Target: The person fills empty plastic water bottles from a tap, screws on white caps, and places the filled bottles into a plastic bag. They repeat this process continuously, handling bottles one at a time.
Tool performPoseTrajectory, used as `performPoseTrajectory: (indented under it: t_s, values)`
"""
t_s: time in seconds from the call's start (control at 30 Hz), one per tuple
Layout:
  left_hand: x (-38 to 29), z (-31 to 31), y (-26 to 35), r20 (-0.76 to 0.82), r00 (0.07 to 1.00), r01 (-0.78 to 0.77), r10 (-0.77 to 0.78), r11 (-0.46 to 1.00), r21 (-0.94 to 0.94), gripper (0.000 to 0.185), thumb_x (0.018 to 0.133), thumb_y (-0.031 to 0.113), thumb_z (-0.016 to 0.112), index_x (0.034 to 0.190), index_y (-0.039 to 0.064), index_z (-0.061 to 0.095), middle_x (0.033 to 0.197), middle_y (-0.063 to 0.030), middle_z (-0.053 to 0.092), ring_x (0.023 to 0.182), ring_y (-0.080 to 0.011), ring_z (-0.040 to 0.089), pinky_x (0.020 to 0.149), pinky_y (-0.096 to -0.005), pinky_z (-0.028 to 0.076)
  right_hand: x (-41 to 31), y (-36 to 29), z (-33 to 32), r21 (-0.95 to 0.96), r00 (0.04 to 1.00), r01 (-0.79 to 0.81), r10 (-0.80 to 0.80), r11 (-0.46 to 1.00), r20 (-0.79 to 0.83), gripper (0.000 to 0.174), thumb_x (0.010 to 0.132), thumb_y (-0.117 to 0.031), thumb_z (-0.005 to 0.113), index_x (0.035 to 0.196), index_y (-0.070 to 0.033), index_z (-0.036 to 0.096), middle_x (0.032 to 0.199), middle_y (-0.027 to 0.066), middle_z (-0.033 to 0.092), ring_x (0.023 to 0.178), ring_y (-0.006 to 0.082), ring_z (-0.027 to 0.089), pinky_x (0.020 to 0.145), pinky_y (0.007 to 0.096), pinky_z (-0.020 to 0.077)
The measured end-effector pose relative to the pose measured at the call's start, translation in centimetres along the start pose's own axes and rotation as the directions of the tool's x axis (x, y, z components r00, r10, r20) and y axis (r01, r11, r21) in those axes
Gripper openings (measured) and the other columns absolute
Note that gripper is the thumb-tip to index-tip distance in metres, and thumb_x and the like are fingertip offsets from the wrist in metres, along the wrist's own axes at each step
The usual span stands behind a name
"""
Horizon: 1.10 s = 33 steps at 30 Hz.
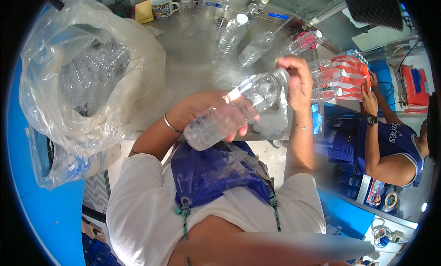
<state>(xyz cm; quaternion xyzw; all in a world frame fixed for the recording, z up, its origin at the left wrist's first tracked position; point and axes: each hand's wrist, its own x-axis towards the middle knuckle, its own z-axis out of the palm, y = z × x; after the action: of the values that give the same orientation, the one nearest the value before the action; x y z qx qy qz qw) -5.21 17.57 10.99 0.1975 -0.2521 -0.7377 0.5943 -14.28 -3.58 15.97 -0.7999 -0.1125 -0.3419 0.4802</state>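
Note:
My left hand [220, 107] is closed around the body of a clear plastic bottle [237, 107], which is tilted with its neck up to the right. At the bottle's neck is my right hand [298, 78], its fingers curled round the top; whether a cap is there cannot be made out. Beyond my hands, a clear ribbed bottle with a white cap [230, 35] and another clear bottle [256, 49] stand on the metal counter [193, 66]. Just right of my right hand are several capped bottles [327, 75].
A large clear plastic bag [144, 69] full of bottles is at the left. A mug [162, 6], a yellow sponge [144, 12] and more bottles line the far edge. At the right, a co-worker [389, 138] handles a red-and-white striped bag [349, 76].

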Motion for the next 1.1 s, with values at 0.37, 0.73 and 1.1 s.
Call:
performPoseTrajectory:
  t_s: [0.37, 0.73, 1.1]
  values:
    - [-5.9, -2.1, 0.2, -0.469, 0.733, 0.574, 0.493, -0.078, 0.815, 0.058, 0.061, 0.021, 0.079, 0.106, -0.007, 0.056, 0.092, -0.0255, 0.066, 0.081, -0.0385, 0.067, 0.066, -0.0435, 0.054, -1.7, 7.2, 9.1, -0.491, 0.611, -0.625, 0.772, 0.607, 0.176, 0.048, 0.098, -0.038, 0.042, 0.122, 0.000, 0.060, 0.115, 0.0273, 0.062, 0.111, 0.0383, 0.059, 0.097, 0.0377, 0.0429]
    - [-2.7, -14.9, 1.7, -0.193, 0.255, 0.286, 0.948, 0.117, 0.951, 0.082, 0.076, 0.032, 0.079, 0.131, -0.007, 0.032, 0.128, -0.0305, 0.044, 0.118, -0.0432, 0.048, 0.098, -0.0444, 0.042, 7.0, 6.8, 9.6, -0.845, 0.993, -0.006, -0.093, 0.535, -0.067, 0.032, 0.087, -0.017, 0.063, 0.117, -0.006, 0.062, 0.112, 0.0258, 0.056, 0.106, 0.0401, 0.055, 0.084, 0.0466, 0.0466]
    - [-1.4, -18.1, 3.1, -0.073, 0.024, 0.400, 0.997, 0.057, 0.915, 0.098, 0.071, 0.033, 0.084, 0.136, -0.008, 0.024, 0.132, -0.0317, 0.039, 0.122, -0.0427, 0.044, 0.101, -0.0462, 0.040, 4.2, 10.6, 12.8, -0.726, 0.991, -0.094, -0.006, 0.681, -0.134, 0.025, 0.084, -0.009, 0.069, 0.107, -0.005, 0.060, 0.118, 0.0192, 0.054, 0.100, 0.0398, 0.059, 0.081, 0.0440, 0.0512]
